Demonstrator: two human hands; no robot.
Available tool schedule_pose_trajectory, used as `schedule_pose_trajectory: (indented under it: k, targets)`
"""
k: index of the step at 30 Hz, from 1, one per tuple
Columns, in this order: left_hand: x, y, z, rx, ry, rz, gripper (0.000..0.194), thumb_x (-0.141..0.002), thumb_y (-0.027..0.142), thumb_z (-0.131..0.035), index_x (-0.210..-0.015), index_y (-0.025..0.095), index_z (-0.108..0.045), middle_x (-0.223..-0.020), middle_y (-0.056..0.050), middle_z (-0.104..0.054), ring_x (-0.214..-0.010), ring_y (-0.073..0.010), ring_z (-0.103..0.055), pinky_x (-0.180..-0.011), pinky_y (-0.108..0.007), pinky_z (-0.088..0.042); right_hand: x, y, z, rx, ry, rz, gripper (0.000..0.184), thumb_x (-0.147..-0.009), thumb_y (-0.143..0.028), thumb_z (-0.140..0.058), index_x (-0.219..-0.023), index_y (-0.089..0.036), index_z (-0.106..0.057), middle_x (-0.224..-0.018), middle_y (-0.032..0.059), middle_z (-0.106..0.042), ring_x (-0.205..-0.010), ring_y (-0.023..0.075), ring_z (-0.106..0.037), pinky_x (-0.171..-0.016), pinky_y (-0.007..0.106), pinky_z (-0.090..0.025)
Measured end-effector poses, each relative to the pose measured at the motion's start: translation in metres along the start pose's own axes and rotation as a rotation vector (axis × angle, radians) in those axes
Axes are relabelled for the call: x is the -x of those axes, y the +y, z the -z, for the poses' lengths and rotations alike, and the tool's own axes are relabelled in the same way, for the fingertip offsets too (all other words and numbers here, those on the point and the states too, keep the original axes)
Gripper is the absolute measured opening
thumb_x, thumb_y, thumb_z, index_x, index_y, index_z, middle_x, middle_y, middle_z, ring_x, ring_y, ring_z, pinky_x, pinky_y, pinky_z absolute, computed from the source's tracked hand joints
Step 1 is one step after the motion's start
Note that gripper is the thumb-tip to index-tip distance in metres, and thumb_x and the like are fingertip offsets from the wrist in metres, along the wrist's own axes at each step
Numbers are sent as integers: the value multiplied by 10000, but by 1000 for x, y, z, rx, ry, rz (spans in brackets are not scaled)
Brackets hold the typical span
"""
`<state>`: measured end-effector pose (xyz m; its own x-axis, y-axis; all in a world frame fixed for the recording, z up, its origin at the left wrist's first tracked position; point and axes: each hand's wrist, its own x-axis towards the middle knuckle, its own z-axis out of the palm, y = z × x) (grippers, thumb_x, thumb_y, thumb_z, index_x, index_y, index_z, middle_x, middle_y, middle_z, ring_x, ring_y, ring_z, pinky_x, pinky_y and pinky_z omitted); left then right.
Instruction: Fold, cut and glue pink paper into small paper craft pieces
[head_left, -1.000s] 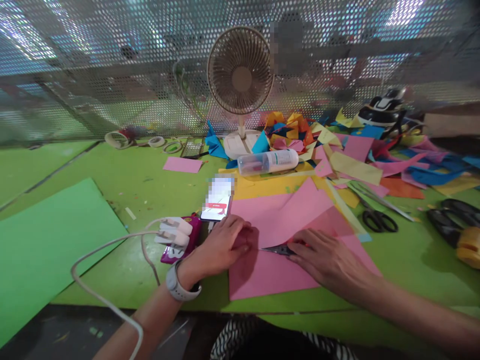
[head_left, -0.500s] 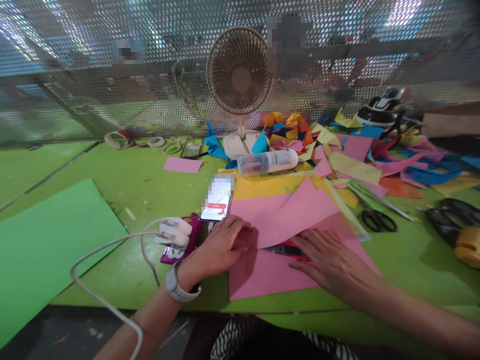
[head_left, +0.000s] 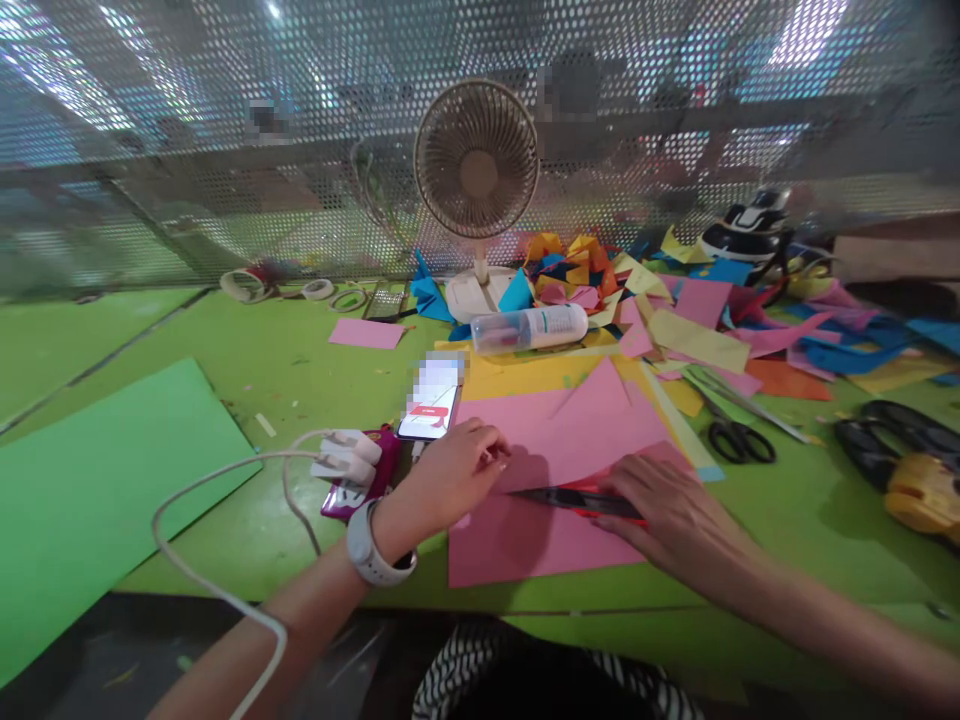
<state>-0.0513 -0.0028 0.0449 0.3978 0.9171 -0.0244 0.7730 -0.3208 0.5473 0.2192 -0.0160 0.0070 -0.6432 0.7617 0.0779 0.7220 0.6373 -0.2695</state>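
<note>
A large pink sheet of paper (head_left: 517, 545) lies before me, with a flap folded over its upper part. Along the flap's lower edge lies a red-and-black utility knife (head_left: 574, 499), its pointed end toward the left. My right hand (head_left: 664, 505) grips the knife's right end, thumb below and fingers above. Close to the pointed end, my left hand (head_left: 465, 470) is over the paper's left side with fingers curled in. Whatever is between those fingertips is hidden. A white watch (head_left: 373, 545) is on the left wrist.
Left of the paper are a lit phone (head_left: 431, 400), white plugs (head_left: 346, 457) with a cable, and a green sheet (head_left: 112, 500). Black-handled scissors (head_left: 741, 440) and a tape dispenser (head_left: 919, 490) are at the right. Behind stand a fan (head_left: 478, 165), a bottle (head_left: 559, 325) and paper scraps (head_left: 701, 335).
My right hand has shifted right along the knife, so more of its body shows. The left hand's fingers have curled in more. The camera view has moved slightly.
</note>
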Motion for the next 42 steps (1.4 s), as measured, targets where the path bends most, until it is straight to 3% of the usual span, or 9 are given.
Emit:
schedule_pose_trajectory:
  k: [9,15,21,25,29,42]
  targets:
    - [-44,5,-4,-10,-345,-50,109,-747,199,-558,-845,178,-599,-812,-19,-653,-725,-162,-581,-633,-241,-425,0,0,2,-40,43,49,213,-857,-407,-551,-889,-196,-540,-891,44,-576,-813,204,-555,-714,346,-437]
    - [-54,-2,1,37,-502,-80,133,-731,213,-564,-855,166,-579,-842,-22,-659,-703,-146,-577,-597,-220,-425,-2,-4,2,-74,8,41,214,-855,-392,-559,-891,-183,-529,-857,42,-580,-801,204,-573,-680,333,-463]
    - [-56,-6,1,77,-551,-89,153,-745,225,-556,-886,166,-561,-861,-27,-643,-718,-141,-569,-621,-221,-435,-4,-6,0,-128,23,47,336,-875,-345,-542,-1164,-180,-500,-983,74,-585,-929,234,-563,-743,374,-486]
    - [-55,-6,2,91,-578,-90,163,-749,191,-534,-908,166,-554,-858,-25,-637,-706,-134,-566,-619,-219,-438,-5,-12,0,-158,25,110,210,-925,-285,-453,-1056,-190,-586,-924,73,-574,-867,202,-560,-749,357,-494]
    - [-54,-6,3,94,-592,-97,168,-748,174,-532,-916,171,-544,-896,-28,-632,-757,-141,-571,-658,-221,-442,-6,-15,2,-123,90,144,232,-933,-278,-430,-1047,-184,-609,-886,77,-573,-845,195,-561,-717,335,-510]
    - [-50,4,8,47,-587,-117,221,-749,110,-504,-955,180,-538,-815,-5,-598,-702,-135,-537,-605,-212,-411,-4,-15,4,-130,74,126,224,-922,-288,-454,-1064,-213,-610,-894,61,-578,-821,176,-571,-697,304,-514]
